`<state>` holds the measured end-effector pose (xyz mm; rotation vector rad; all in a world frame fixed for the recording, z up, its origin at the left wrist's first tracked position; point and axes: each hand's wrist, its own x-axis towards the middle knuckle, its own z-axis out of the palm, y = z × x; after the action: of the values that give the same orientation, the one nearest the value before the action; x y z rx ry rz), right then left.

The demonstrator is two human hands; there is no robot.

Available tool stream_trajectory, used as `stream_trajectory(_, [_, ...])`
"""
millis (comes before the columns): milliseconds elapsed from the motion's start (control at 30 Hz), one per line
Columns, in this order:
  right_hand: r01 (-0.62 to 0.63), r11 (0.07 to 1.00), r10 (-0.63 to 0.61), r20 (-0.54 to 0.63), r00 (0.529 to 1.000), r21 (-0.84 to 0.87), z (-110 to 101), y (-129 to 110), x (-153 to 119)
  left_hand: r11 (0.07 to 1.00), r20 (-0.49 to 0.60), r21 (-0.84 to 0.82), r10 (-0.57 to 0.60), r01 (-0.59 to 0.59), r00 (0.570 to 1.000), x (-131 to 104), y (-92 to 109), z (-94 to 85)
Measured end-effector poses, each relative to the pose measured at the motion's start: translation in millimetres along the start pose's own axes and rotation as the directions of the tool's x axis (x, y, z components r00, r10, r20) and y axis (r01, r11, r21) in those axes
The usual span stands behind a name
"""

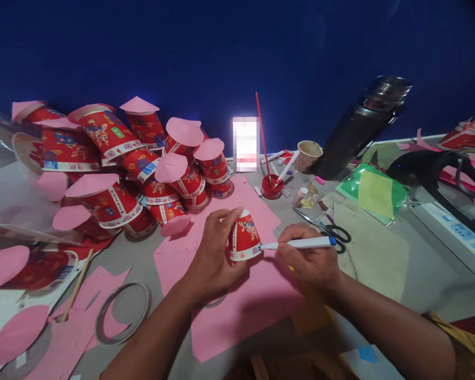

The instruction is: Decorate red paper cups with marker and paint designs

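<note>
My left hand (217,245) is closed around a red printed paper cup (247,235), held upside down with its wide white rim downward. In my right hand (311,256) is a white marker (306,243) with a blue end, pinched between the fingers. Its tip points left and meets or nearly meets the cup's lower right edge; I cannot tell which. Below both hands lie pink paper sheets (237,327). Several more red cups (110,203) with pink paper tops (93,184) are heaped at the left.
Scissors (336,232) lie right of my right hand, near a red pot (271,187) with sticks in it. A black flask (360,126) leans at the back. A tape roll (123,311) and pink scraps (71,338) lie front left. A power strip (459,232) is at right.
</note>
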<state>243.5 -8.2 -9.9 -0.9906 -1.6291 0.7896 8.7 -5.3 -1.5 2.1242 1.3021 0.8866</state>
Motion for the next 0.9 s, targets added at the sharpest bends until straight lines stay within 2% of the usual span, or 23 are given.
stream_trajectory(167, [0.102, 0.995, -0.102, -0.020, 0.995, 0.008, 1.1, -0.3, -1.3, 0.996, -0.047, 0.087, 0.001, 0.003, 0.999, -0.1, -1.2, 0.0])
stream_trajectory(400, [0.227, 0.972, -0.221, 0.096, 0.970, -0.052, 2.3, -3.0, 1.8, 0.985, -0.025, 0.165, 0.049, -0.044, 0.999, -1.6, -6.9, 3.8])
stream_trajectory(767, [0.225, 0.971, -0.214, 0.121, 0.969, -0.078, 4.3, -0.4, 1.7, 0.985, -0.029, 0.163, 0.068, -0.063, 0.997, -1.2, -8.5, 4.0])
stream_trajectory(900, [0.203, 0.977, -0.197, 0.085, 0.977, -0.066, 4.0, -0.8, 1.4, 0.985, -0.035, 0.157, 0.075, -0.068, 0.997, -0.9, -7.7, 4.2])
